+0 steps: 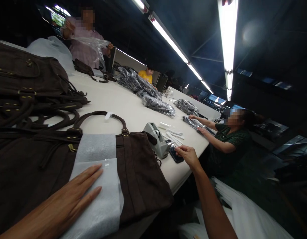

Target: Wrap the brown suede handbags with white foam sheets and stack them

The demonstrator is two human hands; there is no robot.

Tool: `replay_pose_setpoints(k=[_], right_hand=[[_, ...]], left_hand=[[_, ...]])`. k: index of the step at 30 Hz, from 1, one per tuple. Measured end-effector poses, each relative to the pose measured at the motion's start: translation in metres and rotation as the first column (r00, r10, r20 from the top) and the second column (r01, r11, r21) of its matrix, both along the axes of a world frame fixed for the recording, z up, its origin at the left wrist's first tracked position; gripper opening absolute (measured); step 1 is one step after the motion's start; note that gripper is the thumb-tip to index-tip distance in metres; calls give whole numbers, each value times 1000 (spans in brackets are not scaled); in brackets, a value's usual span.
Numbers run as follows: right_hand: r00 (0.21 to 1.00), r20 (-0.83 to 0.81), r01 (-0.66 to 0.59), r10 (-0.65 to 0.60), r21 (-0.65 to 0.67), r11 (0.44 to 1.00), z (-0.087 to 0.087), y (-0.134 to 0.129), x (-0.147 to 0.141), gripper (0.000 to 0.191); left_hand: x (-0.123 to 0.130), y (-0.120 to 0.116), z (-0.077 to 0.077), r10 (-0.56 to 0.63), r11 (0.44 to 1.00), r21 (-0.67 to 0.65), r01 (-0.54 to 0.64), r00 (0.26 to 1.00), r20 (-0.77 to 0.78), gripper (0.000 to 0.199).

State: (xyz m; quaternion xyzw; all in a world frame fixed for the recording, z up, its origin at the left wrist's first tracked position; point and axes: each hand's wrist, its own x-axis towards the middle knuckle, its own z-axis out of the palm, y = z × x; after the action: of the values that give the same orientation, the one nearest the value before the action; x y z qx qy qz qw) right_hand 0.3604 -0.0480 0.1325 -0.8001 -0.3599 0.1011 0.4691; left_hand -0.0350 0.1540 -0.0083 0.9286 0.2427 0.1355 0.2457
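A dark brown handbag (143, 172) lies in front of me, its looped handle standing up with a white wrap on it. Across its middle runs a white foam sheet (97, 149), with a small clear patch like tape near its overlap. My left hand (81, 186) rests flat on that sheet, fingers extended. Just beyond the bag's right end stands a grey tape dispenser (158, 142). Beside its front edge, my right hand (188, 156) has thumb and fingers pinched together over a dark phone (176, 153). Whatever is between those fingertips is too small to make out.
More brown handbags (26, 76) are piled at the left. Plastic-wrapped bags (158, 103) lie farther along the white table (106, 94). White strips (174, 135) sit behind the dispenser. Co-workers handle clear plastic (93, 44) and a wrapped item (193, 122). White sheets (243, 209) hang low right.
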Motion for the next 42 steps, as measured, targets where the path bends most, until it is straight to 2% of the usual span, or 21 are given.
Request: replay_pose_setpoints(k=[3,6,8,10,13,15,17,19,21,25,29,34,37,42], right_hand=[[998,34,54,-53,-58,997,-17,3,1,40],[979,121,174,-161,-107,979,-30,8,0,28],[954,185,260,-234,-127,957,-34,9,-4,21],[938,228,296,-260,-142,944,-33,6,-15,20],[976,95,203,-197,-47,978,-19,4,-43,27],[991,-114,73,-64,81,994,-5,12,-71,37],[952,-289,-62,104,152,986,8,30,-106,42],[890,-389,-192,237,151,970,13,55,-145,42],[828,-454,-295,330,147,944,11,82,-179,39],[750,-537,-357,386,163,920,-8,132,-221,34],[743,-586,-324,322,106,940,-28,161,-236,26],[763,-581,-325,283,32,945,-48,173,-244,18],[787,-556,-328,269,-7,945,-54,176,-244,16],[811,-514,-387,281,-111,915,-52,183,-237,29]], left_hand=[[-2,0,-3,-8,1000,10,8,1000,27,56],[-2,-1,1,3,1000,13,-4,1000,27,58],[-1,-5,11,27,1000,-3,-27,1000,10,59],[0,-13,30,34,998,-49,-35,999,-33,61],[3,-27,66,13,991,-130,-28,994,-112,67],[6,-33,86,4,991,-128,-25,987,-160,66],[8,-37,96,4,993,-114,-27,981,-192,65],[10,-39,99,30,995,-88,-48,980,-198,63],[10,-41,97,76,995,-52,-87,980,-182,61],[10,-44,94,166,986,14,-166,974,-154,56],[10,-45,95,227,974,38,-224,966,-125,51],[9,-44,96,270,963,31,-268,960,-73,44],[8,-43,98,255,967,20,-254,965,-63,43],[7,-43,96,245,970,19,-244,968,-61,42]])
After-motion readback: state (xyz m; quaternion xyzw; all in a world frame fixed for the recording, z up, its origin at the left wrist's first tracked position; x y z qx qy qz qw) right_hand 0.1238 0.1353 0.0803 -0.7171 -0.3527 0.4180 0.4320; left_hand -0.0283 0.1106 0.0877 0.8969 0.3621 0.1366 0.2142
